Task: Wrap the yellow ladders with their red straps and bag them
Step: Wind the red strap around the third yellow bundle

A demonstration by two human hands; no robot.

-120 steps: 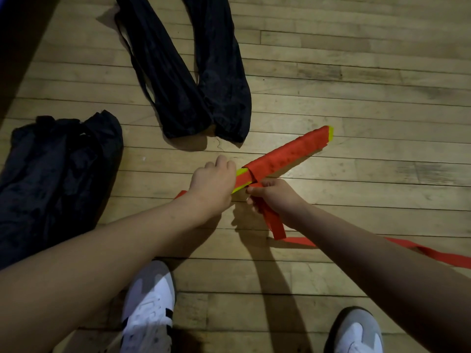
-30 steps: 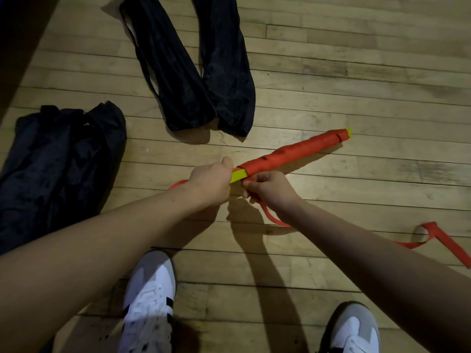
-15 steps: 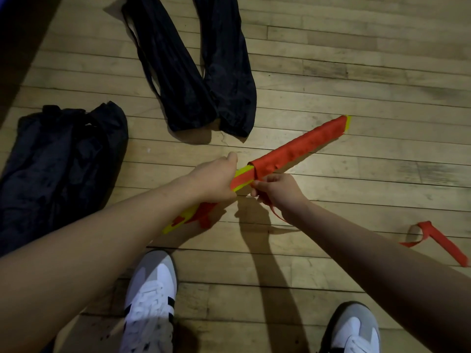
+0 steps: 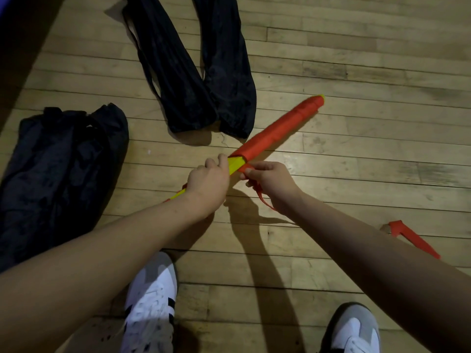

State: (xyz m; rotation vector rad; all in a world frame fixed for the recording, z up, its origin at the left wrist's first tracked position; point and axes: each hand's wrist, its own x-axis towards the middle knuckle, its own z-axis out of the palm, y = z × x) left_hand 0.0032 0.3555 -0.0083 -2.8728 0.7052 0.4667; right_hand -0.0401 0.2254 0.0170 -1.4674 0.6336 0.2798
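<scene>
A: Floorboards (image 4: pixel 356 59) fill the whole frame, pale wood strips, scuffed and stained in grey patches toward the right, with a dark shadowed band along the upper left edge.

B: Any writing or labels?

A: None that can be read. White shoes with dark stripes sit at the bottom, the left shoe (image 4: pixel 150 307) and the right shoe (image 4: pixel 354 329).

B: And the ladder?

A: The yellow ladder (image 4: pixel 235 165), collapsed into a long bundle, runs diagonally through the centre of the frame. Its upper right stretch is wound in the red strap (image 4: pixel 277 131), smooth tight cloth, with a yellow tip showing at the far end. Bare yellow shows between the hands and again below the left wrist.

B: The hands?

A: The left hand (image 4: pixel 207 183) has its fingers curled round the bundle. The right hand (image 4: pixel 271 180) pinches the strap at the edge of the wrapping; a loose red tail hangs under it, and another piece of red strap lies at the right edge.

B: The bags?

A: Two long black bags (image 4: pixel 196 72), limp crinkled fabric, lie at top centre. A fuller black bag (image 4: pixel 58 174) sits at the left.
</scene>
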